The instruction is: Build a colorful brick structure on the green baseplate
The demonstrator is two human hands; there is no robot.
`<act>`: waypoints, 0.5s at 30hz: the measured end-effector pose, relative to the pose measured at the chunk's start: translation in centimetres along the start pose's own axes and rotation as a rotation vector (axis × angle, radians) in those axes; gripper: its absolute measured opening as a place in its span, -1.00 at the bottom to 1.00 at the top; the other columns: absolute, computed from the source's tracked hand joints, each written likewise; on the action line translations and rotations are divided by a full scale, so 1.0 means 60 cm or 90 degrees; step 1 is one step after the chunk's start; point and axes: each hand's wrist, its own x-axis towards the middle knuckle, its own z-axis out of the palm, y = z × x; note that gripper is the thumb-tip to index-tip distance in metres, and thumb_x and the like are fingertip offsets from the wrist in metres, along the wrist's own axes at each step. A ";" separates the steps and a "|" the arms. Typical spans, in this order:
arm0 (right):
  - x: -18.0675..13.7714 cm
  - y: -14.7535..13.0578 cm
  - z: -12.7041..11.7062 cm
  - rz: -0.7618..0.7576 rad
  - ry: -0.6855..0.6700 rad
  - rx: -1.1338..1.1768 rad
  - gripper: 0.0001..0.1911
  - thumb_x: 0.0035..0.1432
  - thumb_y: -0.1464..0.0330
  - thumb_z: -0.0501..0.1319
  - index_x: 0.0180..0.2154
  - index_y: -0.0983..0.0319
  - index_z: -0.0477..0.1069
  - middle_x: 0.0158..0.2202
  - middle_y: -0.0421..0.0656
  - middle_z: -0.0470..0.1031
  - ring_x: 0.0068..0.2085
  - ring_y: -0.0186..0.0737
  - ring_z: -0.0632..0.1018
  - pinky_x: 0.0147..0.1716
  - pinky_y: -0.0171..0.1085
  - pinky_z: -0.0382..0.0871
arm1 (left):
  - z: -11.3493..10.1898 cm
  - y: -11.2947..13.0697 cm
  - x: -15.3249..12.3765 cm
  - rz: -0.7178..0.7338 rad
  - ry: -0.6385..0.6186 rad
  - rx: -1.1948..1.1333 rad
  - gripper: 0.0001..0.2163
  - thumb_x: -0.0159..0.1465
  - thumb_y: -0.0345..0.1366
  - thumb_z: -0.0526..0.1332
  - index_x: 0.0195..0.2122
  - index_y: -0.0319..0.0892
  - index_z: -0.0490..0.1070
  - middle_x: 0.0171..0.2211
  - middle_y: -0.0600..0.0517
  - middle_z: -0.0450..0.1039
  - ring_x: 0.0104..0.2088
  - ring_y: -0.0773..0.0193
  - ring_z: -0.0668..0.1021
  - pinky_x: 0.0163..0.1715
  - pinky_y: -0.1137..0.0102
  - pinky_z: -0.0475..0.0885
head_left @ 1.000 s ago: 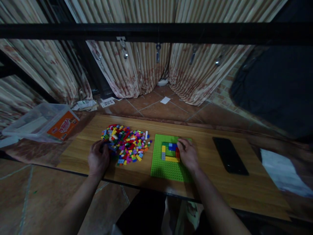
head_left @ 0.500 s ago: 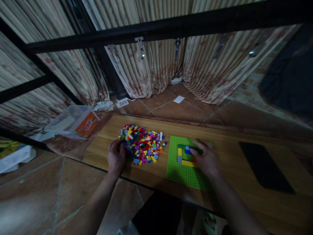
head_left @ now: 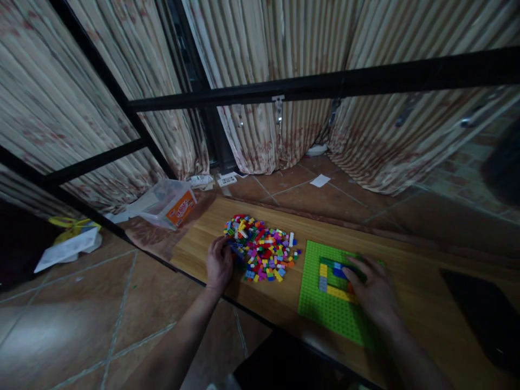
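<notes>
A heap of small multicoloured toy bricks (head_left: 266, 252) lies on the wooden table. At its left edge is my left hand (head_left: 219, 262), fingers curled in among dark blue bricks; what they pinch, if anything, is hidden. To the right lies a green studded baseplate (head_left: 320, 309). On it, yellow bricks (head_left: 339, 293), grey-blue ones (head_left: 323, 283) and dark green ones form an outline. My right hand (head_left: 376, 290) is over the plate's right part, with thumb and fingers closed at a blue brick (head_left: 338, 272) inside the outline. The hand covers the outline's right side, where some red shows.
A dark flat tablet-like object (head_left: 479, 309) lies at the table's right end. Beyond the table's left end, a clear plastic box (head_left: 168, 203) with an orange label stands on the floor. A black metal frame (head_left: 300, 89) and striped curtains (head_left: 264, 135) rise behind the table.
My view has turned left, so everything sits further right and slightly lower in the picture. Both hands stay at nearly the same spots by the heap and on the baseplate.
</notes>
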 end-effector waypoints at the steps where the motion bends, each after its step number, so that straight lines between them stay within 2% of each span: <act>1: 0.000 0.002 -0.001 -0.007 -0.002 -0.005 -0.51 0.13 0.04 0.05 -0.07 0.17 0.49 0.11 0.00 0.34 0.18 0.05 0.29 0.18 0.06 0.13 | -0.001 0.000 -0.001 -0.001 0.008 -0.001 -0.74 0.23 -0.38 0.05 -0.10 -0.19 0.44 -0.08 -0.15 0.43 -0.02 0.11 0.47 0.04 0.18 0.40; 5: 0.000 0.009 -0.009 -0.010 -0.018 0.004 -0.46 0.15 0.00 -0.02 -0.11 0.20 0.50 0.08 0.02 0.35 0.11 0.03 0.37 0.15 0.01 0.21 | -0.005 0.001 0.008 0.002 0.027 0.001 -0.76 0.25 -0.36 0.06 -0.12 -0.20 0.44 -0.10 -0.14 0.43 -0.04 0.12 0.48 0.02 0.19 0.42; 8: 0.001 0.010 -0.014 -0.010 -0.024 0.007 -0.43 0.16 0.00 -0.05 -0.11 0.25 0.50 0.07 0.03 0.37 0.09 0.03 0.39 0.15 0.01 0.22 | -0.008 0.007 0.034 0.037 0.022 0.029 -0.75 0.23 -0.40 0.08 -0.10 -0.19 0.43 -0.07 -0.11 0.43 -0.03 0.13 0.47 0.04 0.18 0.40; 12: -0.001 0.005 -0.016 -0.020 -0.022 0.017 -0.44 0.16 0.00 -0.03 -0.14 0.25 0.50 0.07 0.03 0.37 0.09 0.03 0.39 0.15 0.01 0.22 | -0.009 0.021 0.076 0.069 -0.047 0.134 -0.64 0.12 -0.52 0.09 -0.07 -0.21 0.44 -0.01 -0.12 0.41 0.02 0.06 0.43 0.09 0.11 0.35; 15: -0.002 0.002 -0.017 -0.012 -0.021 0.030 -0.45 0.16 0.00 -0.02 -0.16 0.25 0.50 0.06 0.02 0.38 0.09 0.03 0.40 0.15 0.01 0.23 | -0.006 0.039 0.086 0.117 -0.091 0.172 -0.61 0.11 -0.52 0.10 -0.04 -0.19 0.44 0.01 -0.11 0.41 0.03 0.05 0.41 0.09 0.12 0.34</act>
